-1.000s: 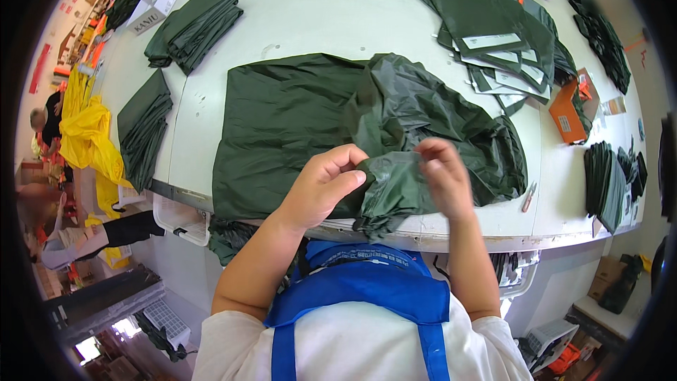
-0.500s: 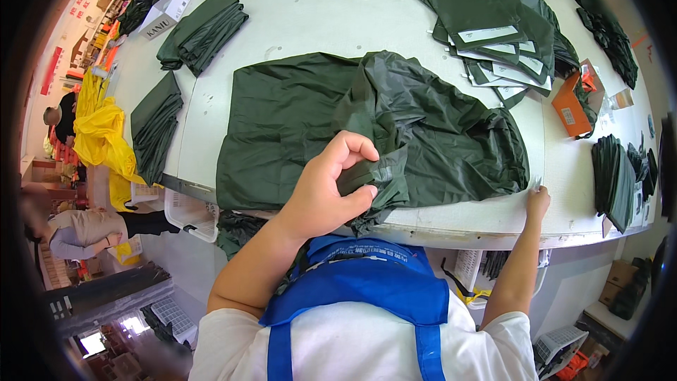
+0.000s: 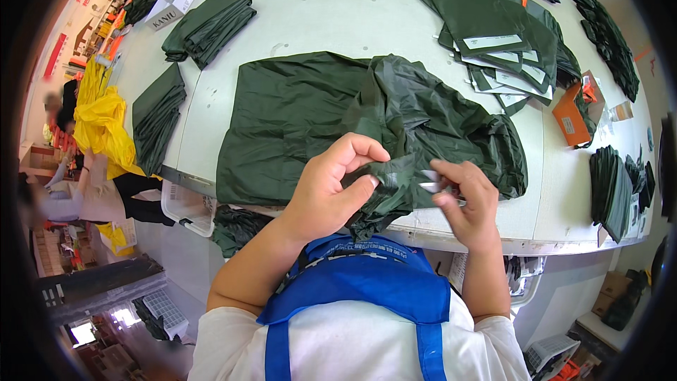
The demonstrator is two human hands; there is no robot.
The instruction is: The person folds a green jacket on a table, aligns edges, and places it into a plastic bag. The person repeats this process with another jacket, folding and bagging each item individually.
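A dark green, thin, shiny garment (image 3: 296, 120) lies spread in front of me, flat on its left side and crumpled on its right. My left hand (image 3: 335, 183) pinches a gathered edge of it between thumb and fingers, just above the table's near edge. A paler, see-through strip shows on the fabric at that place. Close to the right of this edge, my right hand (image 3: 465, 197) holds small silvery thread snips (image 3: 430, 185), their two blades apart and pointing at the pinched fabric. The hand's motion blurs them, and I cannot tell whether they touch the cloth.
Folded green garments (image 3: 208, 25) lie at the left of the white table (image 3: 317, 0). Green pouches with white labels (image 3: 493, 42) fan out at the back right, near an orange box (image 3: 570, 113). A white basket (image 3: 189, 208) sits below the left edge. Another person (image 3: 84, 197) stands at far left.
My right hand has come from the table's right edge, snips in it, over to the fabric by my left hand. My left hand keeps its pinch, nearly unmoved.
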